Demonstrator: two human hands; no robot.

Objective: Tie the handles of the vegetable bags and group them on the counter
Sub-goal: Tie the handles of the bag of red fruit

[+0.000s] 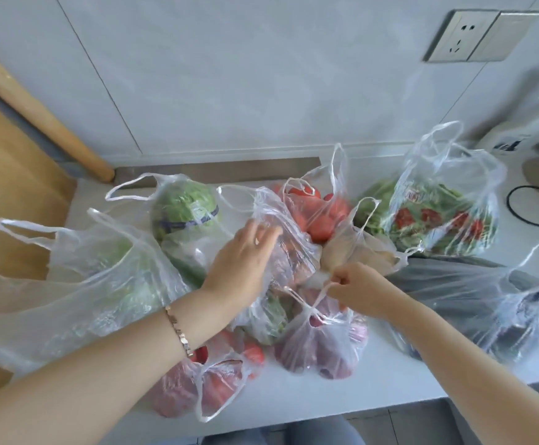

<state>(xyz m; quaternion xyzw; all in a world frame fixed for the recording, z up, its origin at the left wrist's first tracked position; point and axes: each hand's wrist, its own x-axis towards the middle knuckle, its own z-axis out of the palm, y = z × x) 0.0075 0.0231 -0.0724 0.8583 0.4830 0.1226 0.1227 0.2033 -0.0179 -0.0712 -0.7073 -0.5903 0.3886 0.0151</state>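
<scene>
My right hand (354,285) pinches the purple-veg bag (319,345) handles (thin, slippery film) at six o'clock; left hand (242,258), fingers spread, rests on another bag (285,239).

The bag of tomatoes (317,210) sits at the back middle of the table (390,377), with the bag holding a round cabbage (183,211) to its left and the printed bag of greens (441,216) to its right. In front of the tomato bag lies the bag of onions (321,345), whose handles the right hand (354,285) grips, while the left hand (242,261) rests on a bag just left of that. The wall socket (483,35) is on the wall above and right of the tomato bag.
</scene>
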